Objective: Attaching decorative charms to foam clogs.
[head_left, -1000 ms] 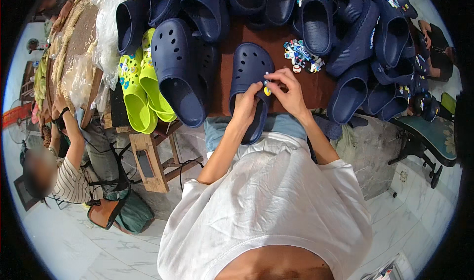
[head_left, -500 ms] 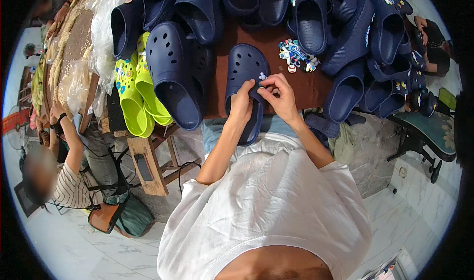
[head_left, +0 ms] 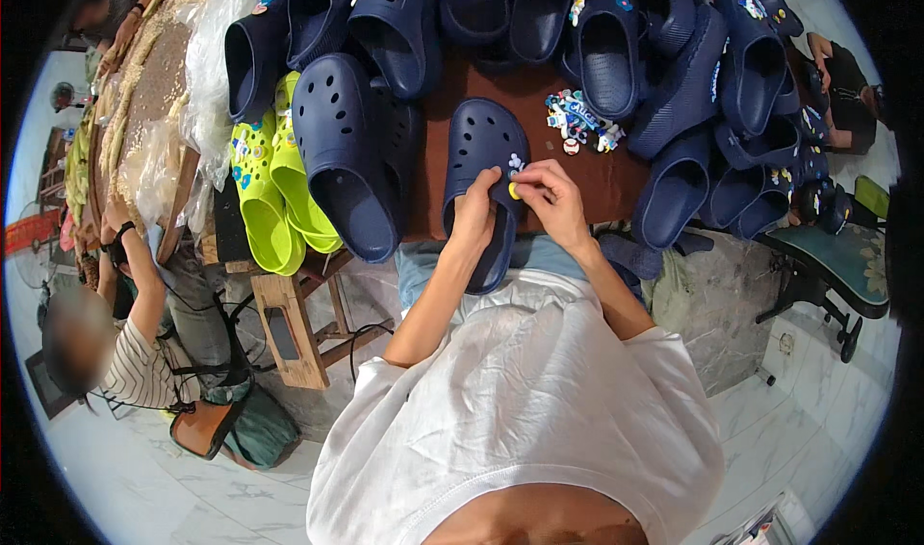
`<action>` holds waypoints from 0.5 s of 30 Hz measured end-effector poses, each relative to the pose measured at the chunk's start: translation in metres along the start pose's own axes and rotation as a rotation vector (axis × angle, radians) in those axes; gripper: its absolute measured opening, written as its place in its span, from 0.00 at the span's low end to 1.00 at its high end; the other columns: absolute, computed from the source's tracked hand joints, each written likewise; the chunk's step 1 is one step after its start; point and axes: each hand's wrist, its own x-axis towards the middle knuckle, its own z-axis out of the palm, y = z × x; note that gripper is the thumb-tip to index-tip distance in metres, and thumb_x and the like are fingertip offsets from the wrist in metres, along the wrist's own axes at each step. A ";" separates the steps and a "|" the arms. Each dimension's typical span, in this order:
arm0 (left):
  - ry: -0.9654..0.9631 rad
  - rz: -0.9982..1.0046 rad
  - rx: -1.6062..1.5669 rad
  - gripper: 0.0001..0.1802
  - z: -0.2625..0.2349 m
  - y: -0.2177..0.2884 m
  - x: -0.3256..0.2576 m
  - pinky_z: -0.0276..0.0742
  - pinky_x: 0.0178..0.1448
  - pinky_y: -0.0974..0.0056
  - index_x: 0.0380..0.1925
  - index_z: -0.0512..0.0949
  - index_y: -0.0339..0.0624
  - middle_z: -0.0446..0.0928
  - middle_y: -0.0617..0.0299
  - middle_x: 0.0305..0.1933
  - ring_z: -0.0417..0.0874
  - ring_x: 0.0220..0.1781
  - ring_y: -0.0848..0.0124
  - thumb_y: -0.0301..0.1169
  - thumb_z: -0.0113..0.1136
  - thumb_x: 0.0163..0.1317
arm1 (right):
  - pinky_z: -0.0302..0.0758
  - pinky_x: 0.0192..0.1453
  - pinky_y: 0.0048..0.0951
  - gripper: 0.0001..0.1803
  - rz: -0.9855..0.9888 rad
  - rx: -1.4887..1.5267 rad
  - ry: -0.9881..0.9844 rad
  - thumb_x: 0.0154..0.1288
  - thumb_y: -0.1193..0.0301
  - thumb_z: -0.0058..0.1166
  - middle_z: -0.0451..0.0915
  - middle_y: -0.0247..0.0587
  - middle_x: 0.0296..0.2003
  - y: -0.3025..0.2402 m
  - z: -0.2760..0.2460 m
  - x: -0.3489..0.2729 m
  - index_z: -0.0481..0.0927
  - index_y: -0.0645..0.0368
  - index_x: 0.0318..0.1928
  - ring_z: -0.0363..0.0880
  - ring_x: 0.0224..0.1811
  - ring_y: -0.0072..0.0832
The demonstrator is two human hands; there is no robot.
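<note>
A navy clog (head_left: 486,126) with round holes lies toe-away at the front edge of the brown table. My left hand (head_left: 474,208) is closed around its left side, thumb on top. On the clog's right side sits a small whitish shoe charm (head_left: 517,161). Just below it, my right hand (head_left: 556,202) pinches a small round yellow shoe charm (head_left: 514,191) against the clog's side. Whether that charm is in a hole cannot be made out. Right of the clog lies a pile of colourful shoe charms (head_left: 584,117), with a baseball charm (head_left: 571,147) at its lower edge.
Navy clogs (head_left: 606,59), some with charms, crowd the table's back and right side. At left stand a large navy clog (head_left: 337,151) and lime-green clogs (head_left: 262,203). A wooden stool (head_left: 289,329) stands below them. A co-worker (head_left: 144,324) sits far left; an office chair (head_left: 833,261) is at right.
The yellow charm has come into sight between my right fingertips, which now sit slightly lower on the clog's side. My left hand keeps its hold. The whole view has shifted a little.
</note>
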 end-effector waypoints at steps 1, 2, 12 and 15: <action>0.003 -0.035 -0.011 0.11 0.001 0.002 -0.001 0.79 0.45 0.65 0.42 0.74 0.33 0.79 0.57 0.38 0.81 0.40 0.68 0.24 0.57 0.59 | 0.79 0.38 0.25 0.10 0.021 -0.034 0.066 0.60 0.75 0.61 0.74 0.39 0.41 -0.001 -0.004 0.002 0.81 0.62 0.42 0.78 0.40 0.24; 0.002 -0.034 -0.011 0.11 0.003 0.003 -0.002 0.79 0.45 0.65 0.42 0.74 0.33 0.79 0.57 0.38 0.81 0.40 0.68 0.24 0.57 0.59 | 0.79 0.37 0.26 0.09 0.043 -0.068 0.131 0.61 0.75 0.59 0.75 0.38 0.41 -0.001 -0.009 0.004 0.81 0.62 0.43 0.78 0.39 0.24; 0.005 -0.026 -0.003 0.16 -0.002 -0.007 -0.009 0.80 0.45 0.64 0.47 0.72 0.32 0.78 0.55 0.43 0.81 0.41 0.66 0.22 0.58 0.57 | 0.74 0.41 0.39 0.14 -0.004 -0.839 0.258 0.60 0.68 0.61 0.75 0.43 0.38 0.033 -0.056 0.018 0.76 0.57 0.45 0.78 0.36 0.38; -0.026 -0.010 -0.026 0.16 -0.006 -0.014 -0.006 0.80 0.45 0.63 0.47 0.72 0.33 0.77 0.55 0.43 0.81 0.41 0.66 0.21 0.58 0.57 | 0.73 0.40 0.39 0.15 -0.042 -0.907 0.266 0.57 0.67 0.62 0.75 0.43 0.36 0.037 -0.056 0.021 0.75 0.58 0.43 0.77 0.36 0.38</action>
